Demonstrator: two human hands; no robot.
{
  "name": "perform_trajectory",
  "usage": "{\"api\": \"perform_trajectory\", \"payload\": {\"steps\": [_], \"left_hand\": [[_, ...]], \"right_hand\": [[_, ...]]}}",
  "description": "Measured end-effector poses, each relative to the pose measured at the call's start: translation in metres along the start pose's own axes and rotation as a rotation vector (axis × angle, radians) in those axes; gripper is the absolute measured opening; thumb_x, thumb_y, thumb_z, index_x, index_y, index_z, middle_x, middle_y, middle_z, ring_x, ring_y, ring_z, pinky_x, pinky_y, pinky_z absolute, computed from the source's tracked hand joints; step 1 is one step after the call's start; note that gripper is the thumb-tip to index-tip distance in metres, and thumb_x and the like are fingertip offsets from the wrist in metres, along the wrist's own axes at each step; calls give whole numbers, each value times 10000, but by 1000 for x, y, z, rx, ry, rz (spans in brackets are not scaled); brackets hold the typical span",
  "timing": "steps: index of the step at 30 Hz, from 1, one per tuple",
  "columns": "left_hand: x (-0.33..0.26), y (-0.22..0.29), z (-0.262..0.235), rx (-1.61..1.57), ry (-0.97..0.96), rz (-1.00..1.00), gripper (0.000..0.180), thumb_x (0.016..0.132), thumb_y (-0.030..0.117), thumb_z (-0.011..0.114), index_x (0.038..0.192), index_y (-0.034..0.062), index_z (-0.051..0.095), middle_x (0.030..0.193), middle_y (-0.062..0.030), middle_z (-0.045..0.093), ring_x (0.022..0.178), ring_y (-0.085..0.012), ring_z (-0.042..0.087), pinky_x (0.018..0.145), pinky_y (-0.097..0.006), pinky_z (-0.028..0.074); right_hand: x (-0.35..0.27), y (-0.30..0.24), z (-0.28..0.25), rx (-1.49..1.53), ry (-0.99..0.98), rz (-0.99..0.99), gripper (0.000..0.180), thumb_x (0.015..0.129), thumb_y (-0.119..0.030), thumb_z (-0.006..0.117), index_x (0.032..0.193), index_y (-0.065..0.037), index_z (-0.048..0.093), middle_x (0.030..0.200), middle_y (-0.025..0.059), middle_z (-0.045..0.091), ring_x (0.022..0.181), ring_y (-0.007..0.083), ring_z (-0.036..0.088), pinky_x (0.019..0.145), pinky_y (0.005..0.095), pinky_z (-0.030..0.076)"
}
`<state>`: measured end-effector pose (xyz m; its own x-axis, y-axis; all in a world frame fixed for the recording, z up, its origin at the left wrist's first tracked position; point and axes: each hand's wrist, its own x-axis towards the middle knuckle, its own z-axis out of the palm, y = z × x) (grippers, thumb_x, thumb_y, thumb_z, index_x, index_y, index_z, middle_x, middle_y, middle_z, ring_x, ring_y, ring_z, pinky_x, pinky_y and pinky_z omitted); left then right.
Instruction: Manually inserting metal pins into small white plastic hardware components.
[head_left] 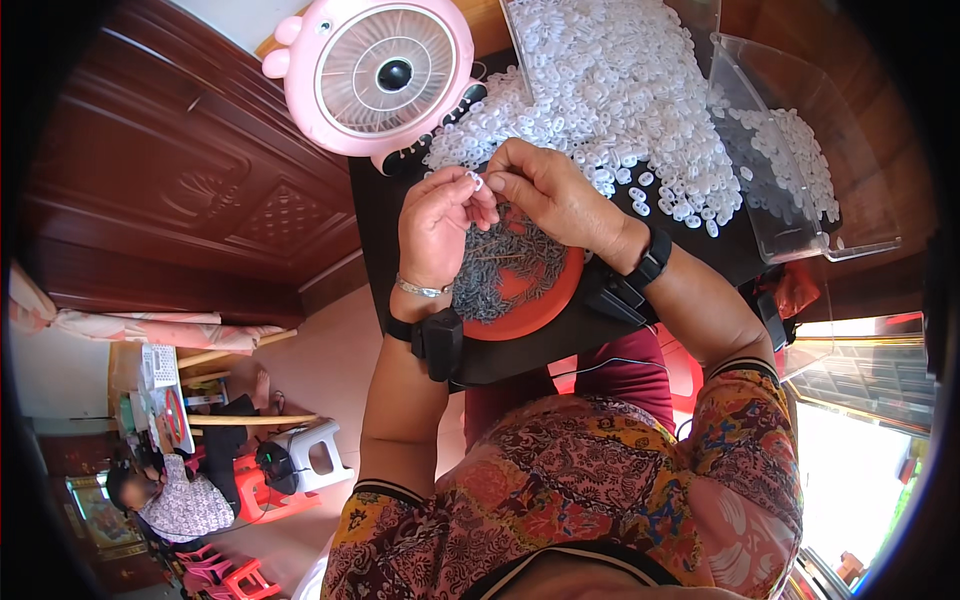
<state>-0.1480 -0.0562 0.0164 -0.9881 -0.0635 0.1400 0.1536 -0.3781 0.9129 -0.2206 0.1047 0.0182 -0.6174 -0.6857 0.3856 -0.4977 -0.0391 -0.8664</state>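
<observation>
My left hand is closed in a pinch on a small white plastic piece between thumb and fingertips. Right beside it, the thumb and forefinger of my right hand are pressed together; whatever they hold is too small to make out. Both hands are above a round orange-red tray, which holds many small grey, thin pieces that look like screws or pins. Just beyond my hands lies a big heap of white oval plastic pieces, some with two holes, spread over the black tabletop.
A pink animal-shaped fan stands at the far left of the table. At the right lies a clear plastic bin with more white pieces. Farther left, another person sits near red stools and a grey-white stool.
</observation>
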Motion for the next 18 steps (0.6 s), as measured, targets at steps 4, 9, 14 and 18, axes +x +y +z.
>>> {"api": "perform_trajectory", "payload": {"steps": [4,9,14,18], "left_hand": [[2,-2,-5,-96,-32,-69,216,869,166,488,779,-8,577,693,-104,588,598,-186,565,559,-279,419],[2,-1,-8,-170,-72,-126,225,868,186,479,769,3,562,677,-105,578,580,-191,560,532,-271,407],[-1,4,-1,55,-9,-34,203,863,163,500,790,-10,577,714,-88,579,597,-145,545,553,-247,409],[-2,5,11,440,-19,197,137,838,94,547,807,-25,607,834,-40,581,668,-98,518,598,-229,406]], "right_hand": [[0,3,0,-7,-11,-22,88,931,-83,503,923,-1,536,740,35,565,703,94,541,636,248,464],[0,0,2,-56,6,-76,91,931,-85,505,928,1,534,738,37,566,691,105,545,628,253,466],[2,3,-2,57,31,134,156,949,-141,498,878,-4,524,711,40,555,647,98,509,579,261,439],[2,-1,-3,-2,28,120,197,963,-171,481,857,-9,520,679,28,535,638,89,494,565,260,425]]}}
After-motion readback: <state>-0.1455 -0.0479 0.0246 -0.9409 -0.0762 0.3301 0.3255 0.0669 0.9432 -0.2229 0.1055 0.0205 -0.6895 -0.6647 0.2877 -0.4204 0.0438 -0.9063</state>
